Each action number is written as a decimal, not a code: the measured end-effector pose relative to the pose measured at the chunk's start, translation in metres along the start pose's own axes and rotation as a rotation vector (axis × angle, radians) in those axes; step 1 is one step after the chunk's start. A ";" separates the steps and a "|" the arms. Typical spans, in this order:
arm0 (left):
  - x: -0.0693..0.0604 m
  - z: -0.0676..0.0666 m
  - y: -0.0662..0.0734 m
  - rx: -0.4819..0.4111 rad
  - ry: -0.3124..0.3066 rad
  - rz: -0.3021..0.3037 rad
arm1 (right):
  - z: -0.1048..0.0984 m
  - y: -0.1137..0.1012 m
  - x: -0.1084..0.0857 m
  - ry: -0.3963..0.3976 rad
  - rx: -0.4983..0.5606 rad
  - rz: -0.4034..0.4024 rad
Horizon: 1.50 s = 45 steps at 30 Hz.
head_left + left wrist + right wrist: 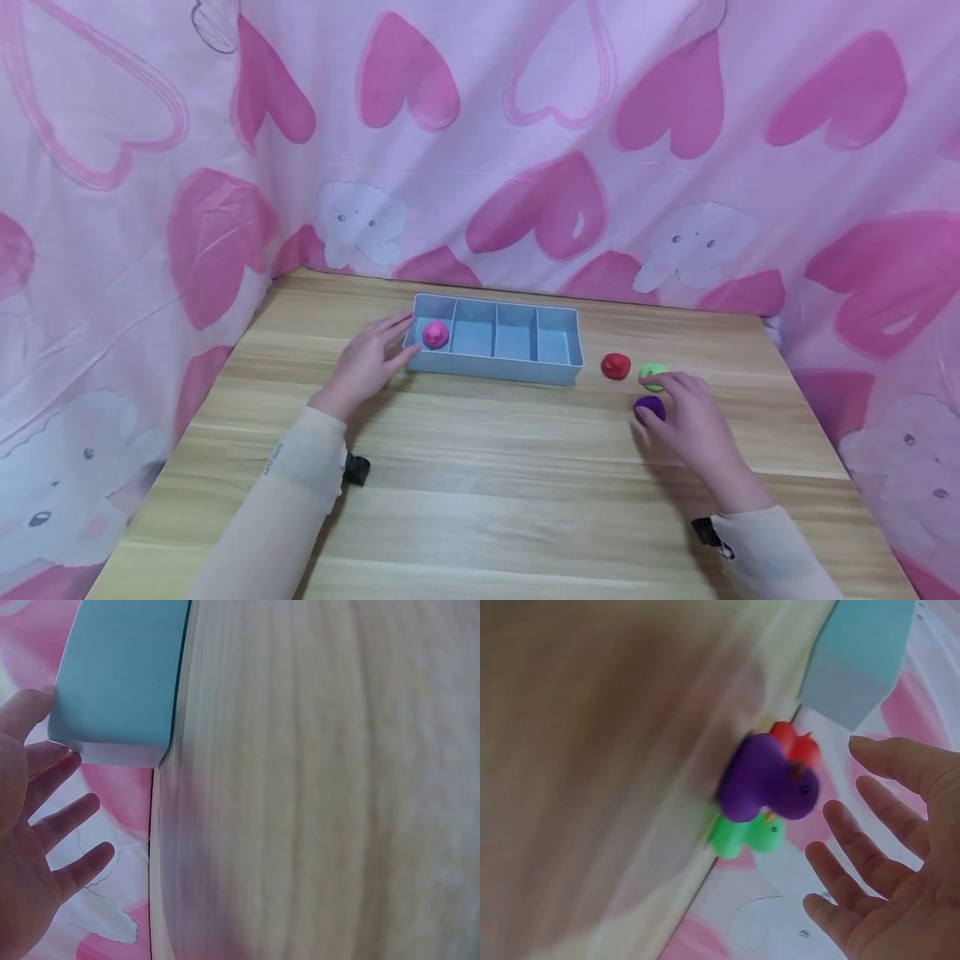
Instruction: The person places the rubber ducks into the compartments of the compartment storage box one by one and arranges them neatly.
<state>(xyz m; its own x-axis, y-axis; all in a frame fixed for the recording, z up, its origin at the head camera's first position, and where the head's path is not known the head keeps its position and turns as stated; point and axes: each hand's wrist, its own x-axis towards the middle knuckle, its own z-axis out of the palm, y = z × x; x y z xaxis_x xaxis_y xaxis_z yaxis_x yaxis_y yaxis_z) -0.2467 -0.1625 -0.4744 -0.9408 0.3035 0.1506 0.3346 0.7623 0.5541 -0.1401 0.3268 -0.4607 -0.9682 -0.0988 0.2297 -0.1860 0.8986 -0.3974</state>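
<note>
At the left end of a blue-grey tray [495, 368], my left hand [365, 362] touches the corner with thumb and fingertips, its other fingers spread. Divided into several compartments, the tray holds a pink rubber duck [436, 334] in its leftmost one. My right hand [693, 425] hovers with spread fingers over a purple rubber duck [769, 780] and holds nothing. Behind the purple duck sits a green rubber duck [651, 375], partly covered by my fingers in the head view. A red rubber duck [616, 367] lies between the green one and the tray.
All of this stands on a light wooden table [480, 500]. A pink curtain [480, 150] with hearts and white animal figures hangs around its back and sides. Each sleeve carries a small black device [356, 469] at the wrist.
</note>
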 end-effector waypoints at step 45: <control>0.000 0.000 -0.002 0.006 -0.002 0.008 | -0.001 0.016 -0.005 -0.088 -0.005 0.091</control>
<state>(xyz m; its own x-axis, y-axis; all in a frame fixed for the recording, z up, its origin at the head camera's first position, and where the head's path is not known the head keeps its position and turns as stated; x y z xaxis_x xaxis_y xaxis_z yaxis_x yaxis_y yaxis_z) -0.2477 -0.1641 -0.4751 -0.9381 0.3109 0.1529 0.3423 0.7634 0.5477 -0.1384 0.3420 -0.4669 -0.9920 -0.0540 0.1138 -0.0963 0.9077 -0.4084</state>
